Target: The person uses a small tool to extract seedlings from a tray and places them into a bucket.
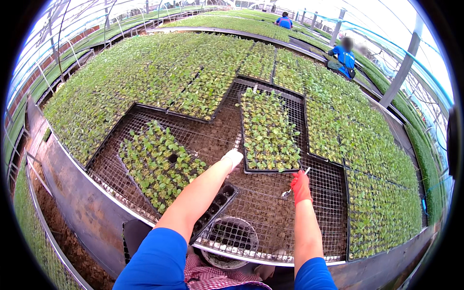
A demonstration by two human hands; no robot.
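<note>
A black seedling tray (268,129) full of small green plants lies in front of me on the wire mesh bench. My left hand (234,158), in a white glove, is closed at its near left edge. In a red glove, my right hand (300,186) is closed around a small metal spoon (286,194), whose pale handle end sticks out above the fingers. That hand is beside the tray's near right corner; whether it also grips the rim is hidden. Another seedling tray (162,166) sits at an angle to the left, with one dark gap among its plants.
Beneath my left forearm is a black cell tray (212,208) with bare cells. A round bucket (231,237) shows below the mesh (270,203). Dense seedling trays (377,193) surround the gap. Two people in blue (344,60) are among the far beds. A grey post (403,67) rises at right.
</note>
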